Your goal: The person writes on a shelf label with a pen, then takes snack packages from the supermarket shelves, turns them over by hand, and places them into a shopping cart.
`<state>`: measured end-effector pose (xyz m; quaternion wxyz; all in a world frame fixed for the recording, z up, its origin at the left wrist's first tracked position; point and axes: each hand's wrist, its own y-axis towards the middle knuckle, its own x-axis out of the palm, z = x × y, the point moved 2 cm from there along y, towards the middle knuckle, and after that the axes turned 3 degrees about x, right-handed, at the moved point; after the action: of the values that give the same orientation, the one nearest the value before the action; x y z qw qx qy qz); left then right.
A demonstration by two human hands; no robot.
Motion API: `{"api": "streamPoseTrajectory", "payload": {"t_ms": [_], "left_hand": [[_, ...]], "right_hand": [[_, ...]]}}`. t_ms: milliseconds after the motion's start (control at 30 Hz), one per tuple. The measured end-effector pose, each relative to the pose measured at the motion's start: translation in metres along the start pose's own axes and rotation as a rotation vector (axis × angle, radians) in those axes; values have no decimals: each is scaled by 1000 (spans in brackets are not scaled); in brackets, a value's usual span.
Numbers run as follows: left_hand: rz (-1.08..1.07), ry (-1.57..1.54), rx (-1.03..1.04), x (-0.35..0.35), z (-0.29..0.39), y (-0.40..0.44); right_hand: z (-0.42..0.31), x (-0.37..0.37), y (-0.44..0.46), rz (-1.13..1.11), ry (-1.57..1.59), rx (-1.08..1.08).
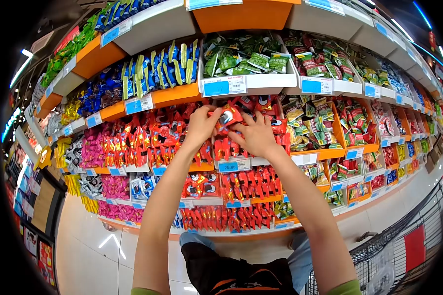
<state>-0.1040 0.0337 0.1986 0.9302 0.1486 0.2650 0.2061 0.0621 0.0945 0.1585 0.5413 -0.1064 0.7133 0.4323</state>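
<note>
My left hand (202, 125) pinches the left edge of a shiny red snack packet (229, 117) with a dark and white picture on it. To its right, my right hand (257, 136) lies over the same bin, its fingers spread and touching the red packets beneath, close to the held one. Below the hands, a row of red packets (226, 147) stands at the bin's front, above a blue price tag (228, 167) that reads 25.80. More red packets (167, 120) fill the neighbouring bin on the left. My right palm hides part of the bin.
Green packets (251, 61) fill a white bin on the shelf above, beside blue and yellow packets (162, 66). Pink packets (94, 147) lie at the left and mixed green packets (312, 123) at the right. A metal shopping cart (394, 246) stands at lower right.
</note>
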Motion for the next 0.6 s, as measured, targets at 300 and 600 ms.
{"api": "streamPoseTrajectory", "payload": {"t_ms": [300, 600], "left_hand": [[256, 582, 259, 51, -53, 82], [-129, 730, 372, 31, -45, 73]], "right_hand": [[7, 9, 0, 165, 95, -77], [-1, -8, 15, -184, -132, 33]]}}
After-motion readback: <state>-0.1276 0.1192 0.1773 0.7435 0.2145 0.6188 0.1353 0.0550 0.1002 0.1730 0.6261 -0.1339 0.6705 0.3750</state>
